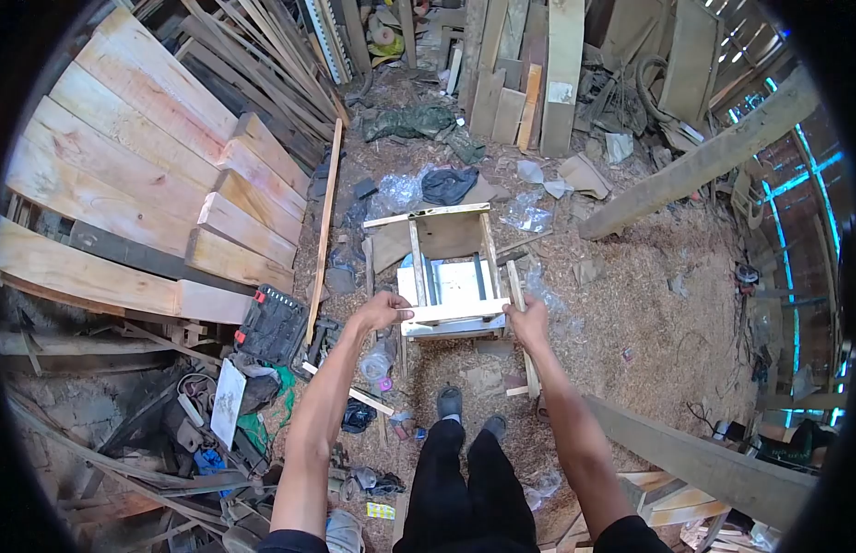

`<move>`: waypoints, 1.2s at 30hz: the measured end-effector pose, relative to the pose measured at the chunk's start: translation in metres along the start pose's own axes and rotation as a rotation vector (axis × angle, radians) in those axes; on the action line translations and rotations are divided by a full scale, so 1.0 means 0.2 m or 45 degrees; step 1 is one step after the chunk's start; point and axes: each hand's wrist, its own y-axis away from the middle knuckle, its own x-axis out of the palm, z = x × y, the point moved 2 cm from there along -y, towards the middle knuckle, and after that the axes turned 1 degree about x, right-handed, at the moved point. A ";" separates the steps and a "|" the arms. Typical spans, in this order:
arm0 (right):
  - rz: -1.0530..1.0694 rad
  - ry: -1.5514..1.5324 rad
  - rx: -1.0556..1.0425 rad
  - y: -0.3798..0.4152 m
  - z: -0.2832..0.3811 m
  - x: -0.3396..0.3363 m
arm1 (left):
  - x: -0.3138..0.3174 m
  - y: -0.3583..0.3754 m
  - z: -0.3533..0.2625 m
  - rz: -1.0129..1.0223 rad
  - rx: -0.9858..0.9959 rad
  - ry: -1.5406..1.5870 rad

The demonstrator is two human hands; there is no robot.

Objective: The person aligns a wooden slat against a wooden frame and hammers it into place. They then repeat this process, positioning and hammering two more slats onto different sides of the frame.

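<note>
Both bare arms reach forward and down; the left hand [383, 311] and right hand [529, 322] each close around the near rail of a rough wooden frame [446, 267] standing on the sawdust floor [649, 304]. It looks stiff, light, splintery, best gripped by its rails.

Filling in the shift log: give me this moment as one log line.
left hand: shut on wooden frame | right hand: shut on wooden frame | frame: raised above sawdust floor | tool case: left of frame
</note>
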 end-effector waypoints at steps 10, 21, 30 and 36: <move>-0.009 -0.016 0.090 0.04 0.00 0.00 | 0.03 -0.02 0.05 0.018 0.006 -0.135; -0.012 0.095 0.208 -0.02 -0.03 0.00 | 0.02 -0.05 0.08 0.031 -0.087 -0.087; -0.013 0.082 0.296 0.01 0.05 -0.01 | 0.04 -0.02 0.10 -0.048 0.016 -0.064; -0.009 0.178 0.246 -0.01 0.04 0.00 | 0.04 -0.01 0.06 -0.070 0.012 -0.171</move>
